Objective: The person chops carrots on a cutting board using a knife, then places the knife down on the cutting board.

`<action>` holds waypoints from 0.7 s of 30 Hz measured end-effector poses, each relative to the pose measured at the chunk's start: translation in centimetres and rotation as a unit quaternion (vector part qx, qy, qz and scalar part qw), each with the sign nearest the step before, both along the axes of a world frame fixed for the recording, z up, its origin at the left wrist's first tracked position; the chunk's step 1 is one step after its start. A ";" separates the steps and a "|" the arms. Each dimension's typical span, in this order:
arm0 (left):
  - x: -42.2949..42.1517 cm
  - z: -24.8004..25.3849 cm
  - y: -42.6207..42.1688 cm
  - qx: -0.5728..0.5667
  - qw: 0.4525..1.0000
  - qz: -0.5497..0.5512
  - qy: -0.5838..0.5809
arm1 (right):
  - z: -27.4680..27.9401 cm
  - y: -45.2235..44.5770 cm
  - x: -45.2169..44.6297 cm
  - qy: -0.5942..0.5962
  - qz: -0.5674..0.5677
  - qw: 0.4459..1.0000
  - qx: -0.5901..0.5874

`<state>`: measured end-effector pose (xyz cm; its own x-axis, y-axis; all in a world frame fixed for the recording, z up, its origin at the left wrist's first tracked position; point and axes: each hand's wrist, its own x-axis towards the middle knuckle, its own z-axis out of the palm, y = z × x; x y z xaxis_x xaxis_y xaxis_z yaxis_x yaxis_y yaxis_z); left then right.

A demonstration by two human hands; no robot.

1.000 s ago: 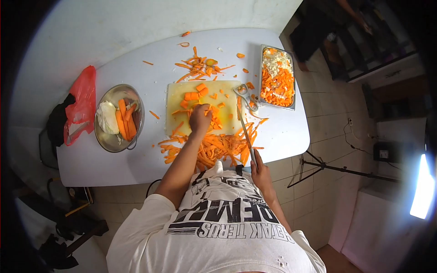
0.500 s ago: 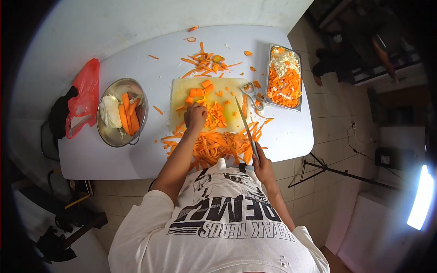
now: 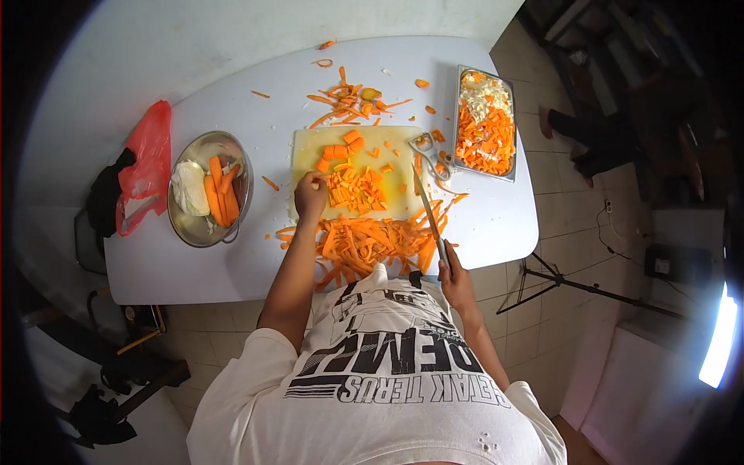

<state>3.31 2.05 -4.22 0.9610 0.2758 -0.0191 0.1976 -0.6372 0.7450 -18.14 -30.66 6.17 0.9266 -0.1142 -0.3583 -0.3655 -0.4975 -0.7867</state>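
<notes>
My right hand (image 3: 456, 280) is wrapped round the handle of a long kitchen knife (image 3: 429, 211). The blade slants up along the right edge of the pale cutting board (image 3: 306, 143). My left hand (image 3: 311, 198) is at the board's left side, fingers curled together beside a heap of chopped carrot (image 3: 358, 192); what they hold, if anything, is hidden. Behind the heap lie larger carrot chunks (image 3: 336, 152). A grey-handled peeler (image 3: 432, 156) rests at the board's upper right corner. Carrot peelings (image 3: 368, 244) are piled along the near edge.
A metal bowl (image 3: 180, 231) with whole carrots and a piece of cabbage stands at left, beside a red plastic bag (image 3: 147, 167). At right is a metal tray (image 3: 487, 175) of chopped carrot and white shreds. More peelings (image 3: 341, 101) lie behind the board. Another person's legs (image 3: 593, 147) show beyond the table.
My left hand has moved left, from over the chopped carrot to its left side. The knife stays in my right hand, its tip slightly farther right. The person beyond the table has shifted.
</notes>
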 end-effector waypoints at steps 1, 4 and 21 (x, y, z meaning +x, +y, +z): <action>0.2 1.0 -0.5 0.116 0.992 -0.034 -0.042 | 0.0 0.1 0.1 -0.003 -0.001 1.000 0.004; 2.2 3.3 -2.3 0.167 0.976 -0.130 -0.052 | 0.2 0.3 0.4 -0.009 0.002 1.000 0.006; 1.6 2.9 -13.0 -0.007 0.976 -0.213 0.038 | 2.0 2.0 -2.0 -0.025 0.085 0.992 -0.086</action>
